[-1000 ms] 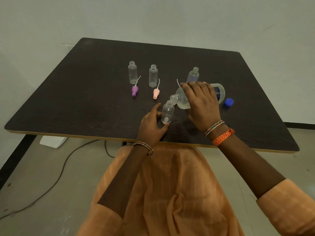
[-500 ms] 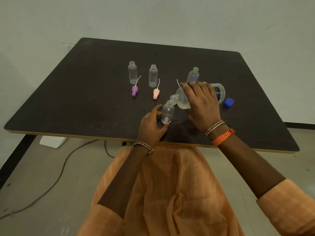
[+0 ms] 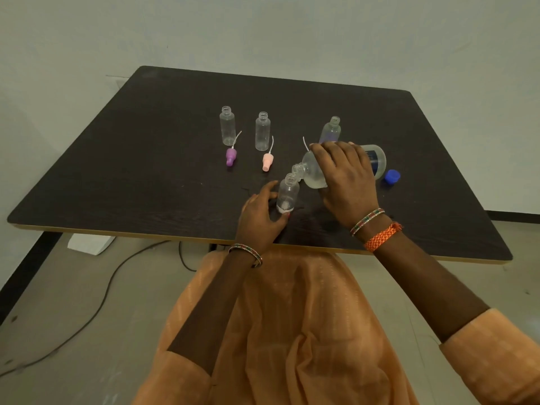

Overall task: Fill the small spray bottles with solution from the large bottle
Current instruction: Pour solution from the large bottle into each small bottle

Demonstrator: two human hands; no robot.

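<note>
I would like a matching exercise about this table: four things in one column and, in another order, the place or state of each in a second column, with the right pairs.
Things
1. large bottle
2. blue cap
3. purple spray head
4. small bottle in the left hand

Places or states
A. lying in front of the far-left empty bottle
B. tipped over, neck at a small bottle's mouth
C. upright, gripped near its base
D. on the table, right of the large bottle

Pairs: 1-B, 2-D, 3-A, 4-C
</note>
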